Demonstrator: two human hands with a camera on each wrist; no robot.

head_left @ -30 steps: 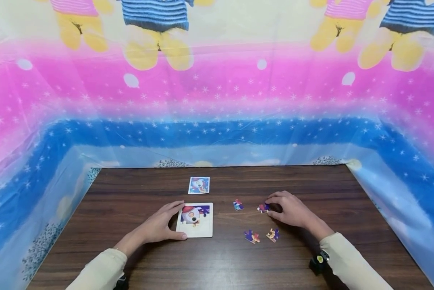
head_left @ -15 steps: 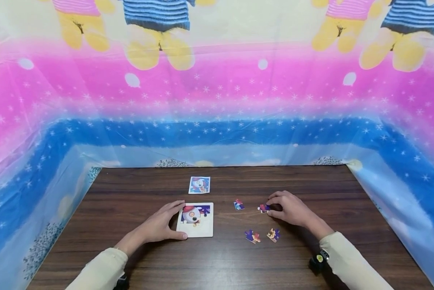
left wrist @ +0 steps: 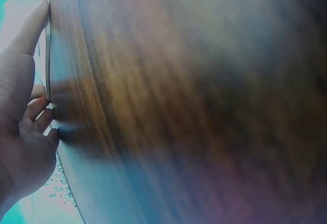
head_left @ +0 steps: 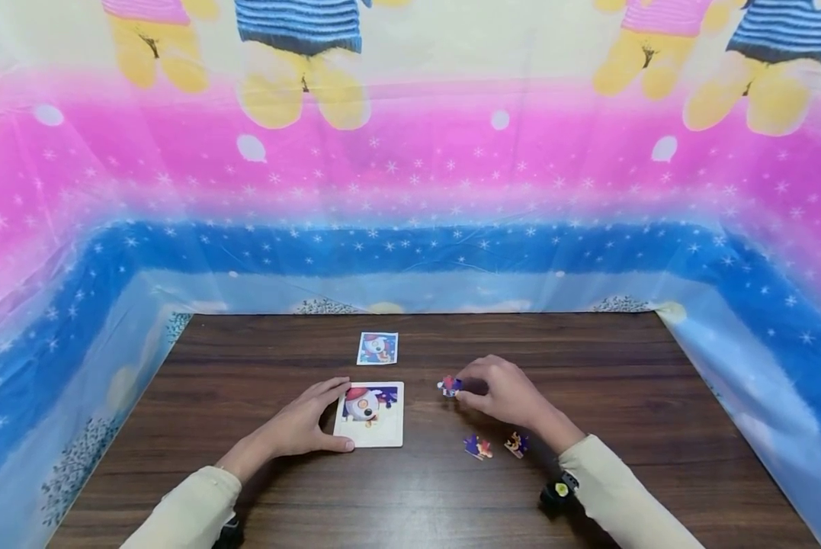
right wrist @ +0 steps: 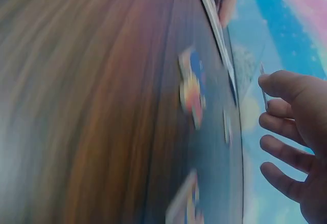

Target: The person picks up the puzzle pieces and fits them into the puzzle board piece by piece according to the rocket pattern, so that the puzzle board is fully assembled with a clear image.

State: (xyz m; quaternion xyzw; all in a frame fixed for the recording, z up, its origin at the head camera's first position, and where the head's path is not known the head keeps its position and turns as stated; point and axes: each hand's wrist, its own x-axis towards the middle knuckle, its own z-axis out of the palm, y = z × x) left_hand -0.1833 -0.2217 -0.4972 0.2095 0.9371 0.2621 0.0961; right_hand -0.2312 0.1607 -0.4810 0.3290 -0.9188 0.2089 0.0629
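A puzzle board (head_left: 381,433) with a white border lies on the table, part of its cartoon face filled in. My left hand (head_left: 303,421) holds it at the left side, thumb at the near corner and fingers at the far one. My right hand (head_left: 505,393) pinches a small red and purple jigsaw piece (head_left: 446,385) between thumb and fingers, right of the board. In the right wrist view this jigsaw piece (right wrist: 264,87) is edge-on and raised above the table. Another loose piece (right wrist: 227,127) lies below; the held one overlaps it in the head view.
Two more jigsaw pieces, a purple and orange one (head_left: 479,447) and a yellowish one (head_left: 517,444), lie nearer me. Behind the board sits a picture card (head_left: 378,348) with the same face. A printed cloth (head_left: 410,252) rises around the wooden table (head_left: 280,503).
My right hand has lifted the red and purple jigsaw piece and carried it left, over the piece beside it. The left hand stays on the puzzle board.
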